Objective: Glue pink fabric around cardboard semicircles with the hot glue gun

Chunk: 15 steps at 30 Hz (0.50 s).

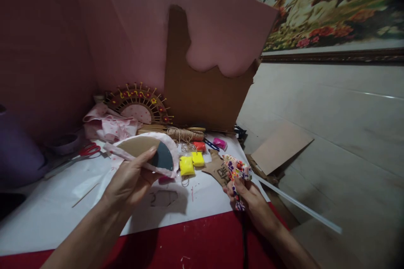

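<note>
My left hand [134, 178] grips a half-round cardboard piece [135, 150], thumb on its face. Pale pink dotted fabric is folded over the piece's rim, and a dark grey patch covers its right end. In my right hand [244, 193] is a flower-patterned hot glue gun [235, 169], its nozzle toward the upper left. A long translucent glue stick [299, 199] sticks out of its back, and a black cord hangs below. The two hands are apart. Under the gun lies a brown cardboard scrap [217, 170] with dark printing.
Yellow packets [187, 165], red scissors [90, 149], a twine roll [184, 135] and a pink packet [220, 143] lie on white paper [132, 214] over red cloth. A decorated fan-shaped piece [137, 103] and crumpled pink fabric [109, 122] sit behind. Tall cardboard [202, 92] leans at the back.
</note>
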Available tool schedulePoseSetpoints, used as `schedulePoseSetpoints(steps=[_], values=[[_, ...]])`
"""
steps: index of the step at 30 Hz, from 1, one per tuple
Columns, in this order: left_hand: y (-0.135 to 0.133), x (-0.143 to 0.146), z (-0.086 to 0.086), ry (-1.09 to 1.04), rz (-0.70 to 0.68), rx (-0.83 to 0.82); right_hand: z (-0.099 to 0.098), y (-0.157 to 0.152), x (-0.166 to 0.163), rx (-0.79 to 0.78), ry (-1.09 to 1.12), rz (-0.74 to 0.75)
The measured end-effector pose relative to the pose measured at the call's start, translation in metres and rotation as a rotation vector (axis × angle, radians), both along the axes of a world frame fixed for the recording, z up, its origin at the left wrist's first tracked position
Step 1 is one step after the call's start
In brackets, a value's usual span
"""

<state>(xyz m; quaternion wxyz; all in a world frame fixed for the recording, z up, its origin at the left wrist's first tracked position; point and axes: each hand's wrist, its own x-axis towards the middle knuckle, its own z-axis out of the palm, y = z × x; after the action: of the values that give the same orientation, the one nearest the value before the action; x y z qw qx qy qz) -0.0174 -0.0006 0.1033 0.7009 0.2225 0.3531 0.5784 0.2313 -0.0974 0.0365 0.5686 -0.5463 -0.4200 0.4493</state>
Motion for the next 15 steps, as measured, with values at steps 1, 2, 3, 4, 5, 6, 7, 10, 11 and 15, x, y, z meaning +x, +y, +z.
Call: schedulePoseSetpoints(steps=[1, 2, 3, 4, 5, 6, 7, 10, 11, 15], values=[[0.0, 0.0, 0.0, 0.003, -0.004, 0.004, -0.001, 0.003, 0.002, 0.002, -0.043, -0.003], [0.0, -0.001, -0.001, 0.006, -0.007, 0.01, -0.001, 0.004, 0.004, 0.002, -0.096, -0.007], [0.0, -0.001, -0.001, 0.008, -0.01, 0.015, -0.001, 0.005, 0.006, 0.002, -0.153, -0.022], [0.0, -0.001, -0.002, 0.009, -0.012, 0.019, 0.0, 0.004, 0.008, -0.005, -0.214, -0.046], [0.0, -0.001, -0.002, 0.009, -0.012, 0.02, 0.002, 0.004, 0.01, -0.013, -0.283, -0.07], [0.001, -0.001, -0.002, 0.006, -0.009, 0.018, 0.003, 0.002, 0.012, -0.01, -0.363, -0.1], [0.001, -0.001, -0.002, 0.002, -0.005, 0.014, 0.005, 0.0, 0.013, 0.007, -0.46, -0.125], [0.002, 0.0, -0.002, 0.006, -0.012, 0.011, 0.005, -0.005, 0.018, 0.034, -0.811, -0.168], [0.002, 0.0, -0.002, 0.01, -0.016, 0.014, 0.003, -0.007, 0.019, 0.019, -0.923, -0.174], [0.001, 0.0, -0.003, 0.022, -0.03, 0.025, -0.005, -0.014, 0.025, -0.018, -1.252, -0.157]])
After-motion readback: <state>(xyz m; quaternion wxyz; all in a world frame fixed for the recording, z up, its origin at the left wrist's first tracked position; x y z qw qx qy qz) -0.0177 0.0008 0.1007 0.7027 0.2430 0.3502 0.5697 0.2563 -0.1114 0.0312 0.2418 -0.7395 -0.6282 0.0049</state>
